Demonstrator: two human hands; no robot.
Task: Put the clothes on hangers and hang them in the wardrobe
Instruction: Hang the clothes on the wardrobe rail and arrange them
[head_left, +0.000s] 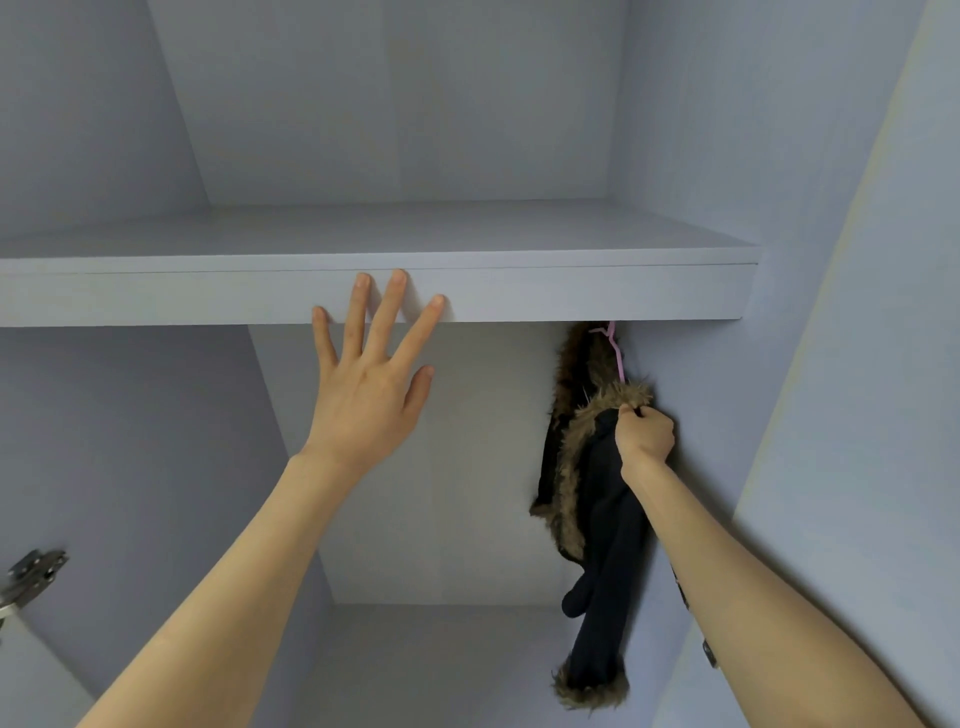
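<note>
Item one: wardrobe (156, 441), pale grey-lilac interior, seen from below and in front. A horizontal shelf (519, 291) spans it, with an upper compartment above and the hanging compartment beneath.

Item two: dark coat (608, 519), black with brown fur trim along the hood edge and at the cuff. I log it in the hanging compartment, at the far right, close against the right wall. Its long axis runs vertically; the fur-edged hood end is uppermost, just under the shelf, and one sleeve hangs straight down, its fur cuff (589, 688) the lowest point.

Item three: pink hanger (618, 358), thin. Only the neck and hook portion show, rising from the fur collar to the underside of the shelf. Whatever the hook sits on is hidden behind the shelf's front edge; I cannot tell whether it is caught there.

Item four: right hand (644, 434), fingers curled tightly, pinching the coat at the fur collar right below the hanger neck. The forearm reaches up from the lower right.

Item five: left hand (363, 395), back toward me, fingers straight and spread wide, holding nothing. The fingertips (397, 278) overlap the front edge of the shelf; I cannot tell whether they touch it.

Item six: metal door hinge (31, 574), at the lower left edge of the view.
</note>
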